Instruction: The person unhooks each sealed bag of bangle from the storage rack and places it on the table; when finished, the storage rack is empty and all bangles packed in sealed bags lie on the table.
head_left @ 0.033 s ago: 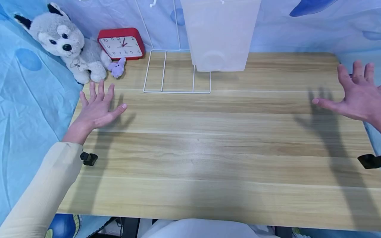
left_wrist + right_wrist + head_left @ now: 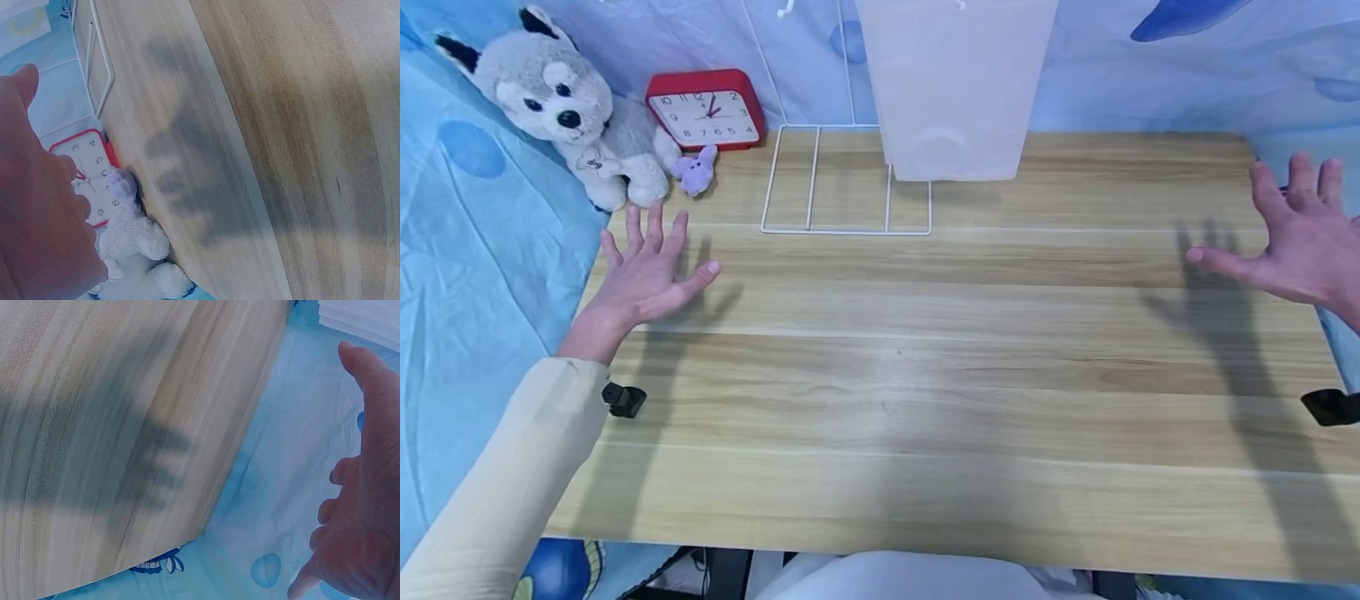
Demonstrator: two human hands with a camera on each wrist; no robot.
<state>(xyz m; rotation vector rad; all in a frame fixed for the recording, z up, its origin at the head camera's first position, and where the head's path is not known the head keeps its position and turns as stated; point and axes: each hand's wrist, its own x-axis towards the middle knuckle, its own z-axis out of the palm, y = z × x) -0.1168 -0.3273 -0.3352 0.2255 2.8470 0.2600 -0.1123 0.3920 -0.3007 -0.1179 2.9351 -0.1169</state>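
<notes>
My left hand (image 2: 646, 279) is held over the left side of the wooden table (image 2: 895, 367), fingers spread and thumb out, with nothing in it. Just beyond its fingertips sits a grey and white plush husky (image 2: 568, 117), a small purple plush toy (image 2: 696, 171) by its paw. Over the table's right edge my right hand (image 2: 1307, 233) is spread the same way, holding nothing, partly cut off by the frame. Both hands cast shadows on the wood. In the wrist views the left hand (image 2: 44, 206) and right hand (image 2: 365, 481) also appear without any object.
A red square clock (image 2: 706, 108) stands at the back left beside the husky. Right of it is a white wire rack (image 2: 846, 232), with a translucent white container (image 2: 958, 92) hanging above its right part. Blue patterned cloth (image 2: 1150, 83) hangs behind the table and covers the left side.
</notes>
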